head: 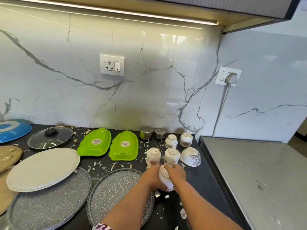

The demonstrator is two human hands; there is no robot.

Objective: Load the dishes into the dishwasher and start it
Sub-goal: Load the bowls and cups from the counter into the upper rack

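Observation:
On the black counter [204, 183], my left hand [152, 177] and my right hand [176, 173] both grip one upturned white cup [165, 178] from either side. Just behind it stand several more upside-down white cups [153, 156] [172, 156] [171, 141] [186, 139] and a tilted patterned bowl [191, 156]. Two speckled grey plates [116, 195] [49, 206] lie in front on the left, with a white plate [43, 168] overlapping one. Two green leaf-shaped trays [94, 142] [123, 145] lie face down behind. No dishwasher door is in view.
A glass pan lid [49, 137], a blue dish [13, 130] and a woven mat [8, 155] sit at the left. Two steel cups [146, 132] [160, 133] with wire handles stand by the wall. Food scraps litter the counter. A steel-topped appliance [249, 171] adjoins on the right.

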